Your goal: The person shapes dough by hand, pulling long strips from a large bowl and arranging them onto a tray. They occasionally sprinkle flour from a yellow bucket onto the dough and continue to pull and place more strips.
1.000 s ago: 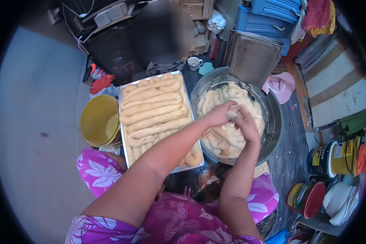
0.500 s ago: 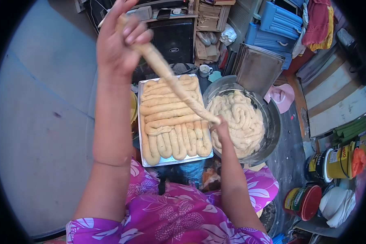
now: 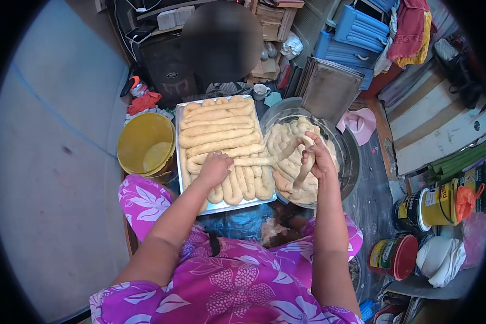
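Observation:
A long rope of dough runs from the tray up towards the basin. My left hand is closed on its left end, pressing it down over the dough strips in the lower half of the tray. My right hand is raised above the basin with the rope looped through its fingers, its loose end hanging below. Rows of thick dough strips fill the metal tray, lying crosswise in the upper part and lengthwise in the lower. More coiled dough lies in the wide basin.
A yellow bucket stands left of the tray. Behind are a white cup and stacked metal trays. A pink cap lies beyond the basin. Paint buckets stand at the right.
My left hand has come down from high above onto the tray, lowering its end of the rope. My right hand has risen over the basin, and the stretched rope now hangs slack and looped.

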`<action>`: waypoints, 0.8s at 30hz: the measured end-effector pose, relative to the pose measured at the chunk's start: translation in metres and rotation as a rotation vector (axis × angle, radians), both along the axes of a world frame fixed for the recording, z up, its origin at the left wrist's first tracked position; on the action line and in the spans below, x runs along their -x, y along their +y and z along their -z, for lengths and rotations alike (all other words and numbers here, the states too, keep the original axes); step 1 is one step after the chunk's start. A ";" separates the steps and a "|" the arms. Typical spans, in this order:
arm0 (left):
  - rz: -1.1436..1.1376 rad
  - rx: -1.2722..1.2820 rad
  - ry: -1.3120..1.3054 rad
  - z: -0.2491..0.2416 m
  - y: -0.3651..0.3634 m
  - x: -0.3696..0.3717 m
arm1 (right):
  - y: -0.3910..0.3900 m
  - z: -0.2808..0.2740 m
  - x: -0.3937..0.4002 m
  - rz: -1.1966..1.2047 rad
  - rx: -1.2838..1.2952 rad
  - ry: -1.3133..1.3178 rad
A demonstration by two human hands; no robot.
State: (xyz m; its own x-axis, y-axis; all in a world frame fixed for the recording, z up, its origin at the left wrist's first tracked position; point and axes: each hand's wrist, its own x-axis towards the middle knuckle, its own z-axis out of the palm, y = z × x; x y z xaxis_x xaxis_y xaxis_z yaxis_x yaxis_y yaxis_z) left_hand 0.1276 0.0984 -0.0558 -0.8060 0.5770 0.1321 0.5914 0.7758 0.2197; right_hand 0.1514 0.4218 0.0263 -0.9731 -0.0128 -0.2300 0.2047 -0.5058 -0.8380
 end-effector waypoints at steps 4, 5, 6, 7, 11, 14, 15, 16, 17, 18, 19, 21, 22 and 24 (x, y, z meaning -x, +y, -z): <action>-0.074 0.074 -0.082 -0.030 0.008 -0.015 | -0.017 0.001 -0.006 0.010 0.299 0.159; -0.073 -0.072 -0.096 -0.031 0.010 -0.019 | -0.026 0.004 -0.006 -0.052 0.424 0.202; -0.072 -0.218 -0.111 -0.032 0.014 -0.025 | -0.045 -0.001 -0.009 -0.074 0.494 0.241; -0.073 -0.218 -0.114 -0.032 0.023 -0.033 | -0.068 -0.010 -0.015 -0.096 0.563 0.279; 0.051 -0.916 -0.902 -0.013 0.042 -0.055 | -0.125 -0.019 -0.035 -0.146 0.460 0.221; -0.102 -0.820 -1.121 -0.008 0.029 -0.052 | -0.122 -0.002 -0.037 -0.187 0.360 0.232; -0.158 -1.050 -1.162 -0.004 0.020 -0.054 | -0.115 0.002 -0.040 -0.172 0.284 0.159; -0.218 -1.280 -1.198 -0.006 0.010 -0.056 | -0.106 0.008 -0.043 -0.154 0.208 0.084; -0.293 -1.210 -1.070 -0.010 -0.001 -0.055 | -0.094 0.015 -0.043 -0.228 0.137 -0.027; -0.293 -1.214 -1.075 -0.014 -0.013 -0.054 | -0.089 0.027 -0.042 -0.228 0.133 -0.032; -0.271 -1.239 -1.073 -0.016 -0.026 -0.053 | -0.084 0.041 -0.043 -0.190 -0.192 -0.158; -0.248 -1.265 -1.075 -0.020 -0.041 -0.052 | -0.085 0.071 -0.040 -0.150 -0.520 -0.284; -0.380 -1.302 -1.133 -0.022 -0.045 -0.051 | -0.090 0.085 -0.038 -0.046 -0.704 -0.230; -0.517 -1.337 -1.190 -0.020 -0.054 -0.050 | -0.094 0.105 -0.032 0.057 -0.887 -0.173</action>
State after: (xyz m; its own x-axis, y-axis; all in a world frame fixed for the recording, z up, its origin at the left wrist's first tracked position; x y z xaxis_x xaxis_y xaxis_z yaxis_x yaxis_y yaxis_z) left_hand 0.1773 0.0445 -0.0356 -0.8436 0.2778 -0.4596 -0.5200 -0.2089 0.8282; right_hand 0.1830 0.3277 -0.0789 -0.9179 0.2855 -0.2755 0.3582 0.2977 -0.8849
